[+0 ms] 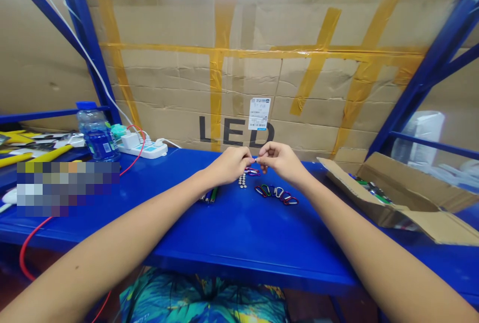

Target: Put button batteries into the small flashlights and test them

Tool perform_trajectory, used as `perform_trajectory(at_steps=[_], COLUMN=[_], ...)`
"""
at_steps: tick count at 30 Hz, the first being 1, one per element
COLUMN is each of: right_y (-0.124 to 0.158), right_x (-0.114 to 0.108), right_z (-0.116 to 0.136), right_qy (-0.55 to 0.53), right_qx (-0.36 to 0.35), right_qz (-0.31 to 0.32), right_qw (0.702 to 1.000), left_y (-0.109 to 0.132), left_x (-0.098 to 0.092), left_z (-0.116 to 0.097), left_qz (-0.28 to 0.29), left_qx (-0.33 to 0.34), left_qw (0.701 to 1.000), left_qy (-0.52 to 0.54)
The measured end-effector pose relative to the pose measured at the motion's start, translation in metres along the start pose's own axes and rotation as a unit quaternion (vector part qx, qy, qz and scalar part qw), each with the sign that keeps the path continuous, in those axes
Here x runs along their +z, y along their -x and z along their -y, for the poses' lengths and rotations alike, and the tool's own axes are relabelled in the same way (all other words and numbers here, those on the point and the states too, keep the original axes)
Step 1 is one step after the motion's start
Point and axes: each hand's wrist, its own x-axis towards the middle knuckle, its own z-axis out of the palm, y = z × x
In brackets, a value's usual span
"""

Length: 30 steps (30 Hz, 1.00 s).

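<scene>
My left hand (232, 164) and my right hand (281, 162) meet above the blue table, fingers pinched together. A tiny shiny piece shows between the fingertips, too small to name. Just beneath lie a few reddish and purple carabiners (252, 171), partly covered by the hands. Several small round silver pieces (242, 181) are laid out in two rows beside them. Closer to me, a row of carabiners (277, 192) in red, green, blue, silver and purple fans to the right. Slim coloured metal tubes (213, 195) stick out from below my left wrist, mostly hidden.
An opened cardboard box (389, 213) with small coloured items stands at right. On the left are a blue-capped bottle (96, 136), a white power strip (147, 150), a red cable (130, 163) and yellow-and-black items (41, 148). A large cardboard sheet (168, 83) closes off the back.
</scene>
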Motion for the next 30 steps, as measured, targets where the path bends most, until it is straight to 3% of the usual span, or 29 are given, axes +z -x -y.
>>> perform_trajectory(at_steps=[11, 16, 19, 22, 26, 30], right_y=[0.003, 0.001, -0.001, -0.002, -0.001, 0.001], right_x=[0.005, 0.001, 0.002, 0.004, 0.004, 0.001], right_z=[0.004, 0.005, 0.001, -0.002, -0.001, 0.003], right_qy=[-0.200, -0.141, -0.073, -0.018, -0.001, -0.035], right_qx=[0.117, 0.051, -0.013, -0.057, -0.059, -0.022], right_qz=[-0.016, -0.020, -0.033, -0.045, -0.038, -0.013], right_qw=[0.973, 0.988, 0.997, 0.997, 0.997, 0.999], left_y=[0.005, 0.005, 0.002, 0.000, 0.000, 0.004], left_x=[0.004, 0.003, 0.004, 0.006, 0.004, 0.002], left_z=[-0.001, -0.004, -0.004, -0.004, -0.003, 0.000], left_qz=[-0.025, -0.048, -0.062, -0.038, -0.001, -0.026], left_qx=[0.101, 0.116, 0.097, 0.053, 0.013, 0.076], left_qw=[0.978, 0.985, 0.989, 0.992, 0.997, 0.993], left_qy=[-0.181, -0.118, -0.095, -0.106, -0.075, -0.090])
